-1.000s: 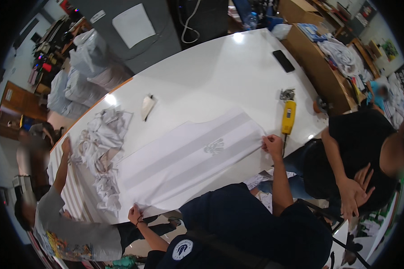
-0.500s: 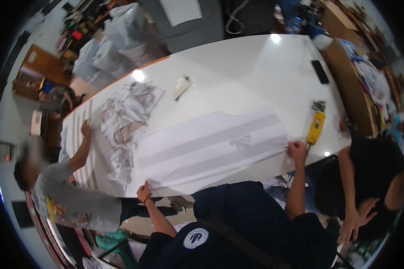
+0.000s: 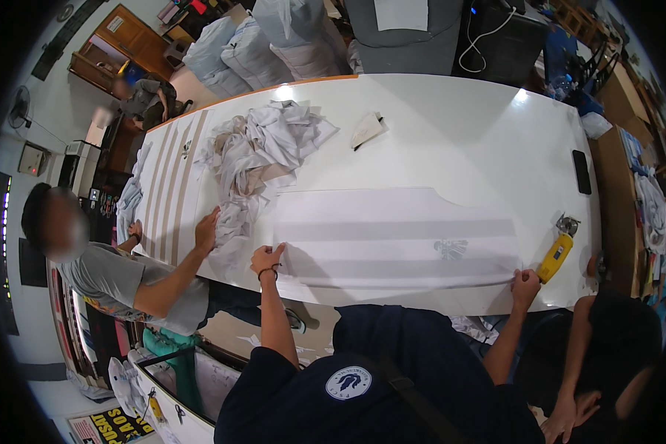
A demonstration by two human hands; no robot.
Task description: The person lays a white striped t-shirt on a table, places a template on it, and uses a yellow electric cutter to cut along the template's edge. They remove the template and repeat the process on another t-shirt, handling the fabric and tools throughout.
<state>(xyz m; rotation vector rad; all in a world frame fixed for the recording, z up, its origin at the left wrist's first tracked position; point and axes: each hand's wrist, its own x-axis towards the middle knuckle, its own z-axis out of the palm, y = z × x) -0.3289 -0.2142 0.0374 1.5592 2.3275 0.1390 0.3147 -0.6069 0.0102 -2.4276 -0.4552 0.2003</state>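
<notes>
A white fabric panel [image 3: 392,255] with pale grey bands and a grey printed emblem lies spread flat before me on the white table. My left hand [image 3: 267,259], a dark band at its wrist, is closed at the panel's left edge, thumb pointing up. At the near right corner, my right hand [image 3: 525,287] pinches the fabric. Just beyond that hand lies a yellow handheld electric cutter [image 3: 556,257] with a metal head.
A white table [image 3: 451,133] carries a heap of crumpled fabric [image 3: 263,144], a cream triangular piece [image 3: 366,131] and a black phone [image 3: 582,172]. A co-worker in grey [image 3: 126,277] handles striped fabric [image 3: 174,192] at left; another person in black [image 3: 607,355] sits at right.
My left hand has moved away from me along the panel's left edge. The panel lies straighter across the table. The co-worker's one hand now reaches toward the heap. The whole view has shifted.
</notes>
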